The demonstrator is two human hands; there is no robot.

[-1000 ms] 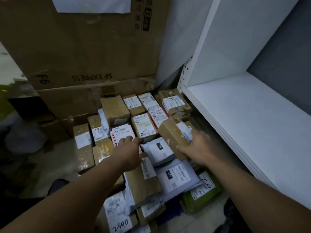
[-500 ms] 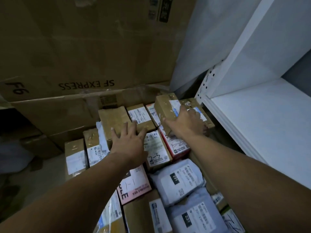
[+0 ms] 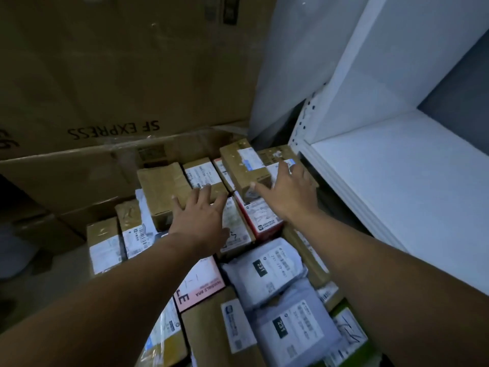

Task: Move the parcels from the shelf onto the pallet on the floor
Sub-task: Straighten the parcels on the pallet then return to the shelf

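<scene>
Both our hands lie open, fingers spread, gripping nothing. Our left hand (image 3: 201, 218) rests on packed parcels at mid-frame; our right hand (image 3: 289, 193) touches the taped cardboard box (image 3: 242, 165) just up-left of it. That box sits atop the parcel pile (image 3: 264, 271), long axis toward the frame's top, nearer our right hand. The pallet is hidden. We judge the white shelf (image 3: 397, 186), at right, comes next.

parcels (image 3: 264, 274) l of shelf (image 3: 397, 194), prob on floor (image 3: 66, 282)
</scene>
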